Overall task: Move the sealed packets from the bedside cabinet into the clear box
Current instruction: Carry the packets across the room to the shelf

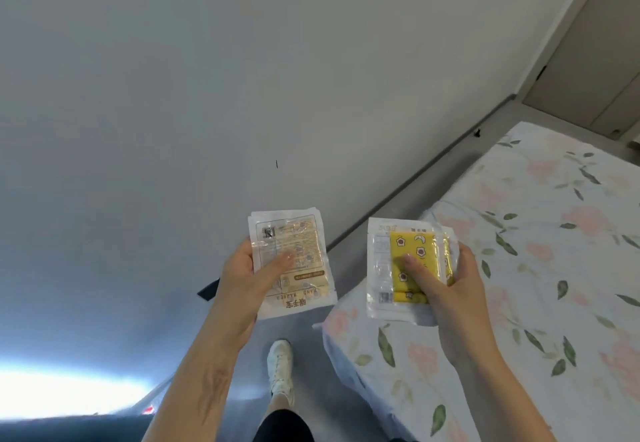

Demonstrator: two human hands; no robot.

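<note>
Both hands carry sealed packets in mid-air, beside the bed (540, 268) and above the floor. The left hand (242, 279) pinches a small stack of pale packets (294, 268), thumb pressed on top; the right hand (450, 286) pinches the yellow-printed packets (408, 261) likewise, probably to keep each slippery stack together. Neither cabinet nor clear box is in view.

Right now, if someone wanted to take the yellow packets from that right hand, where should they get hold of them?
Probably by the top edge, coming from above. The right hand grips the yellow packets from the right side, thumb across the lower front, so the lower right is covered. The clear top seam and the left margin stick out free, flat and thin, suiting a pinch with fingers front and back.
</note>
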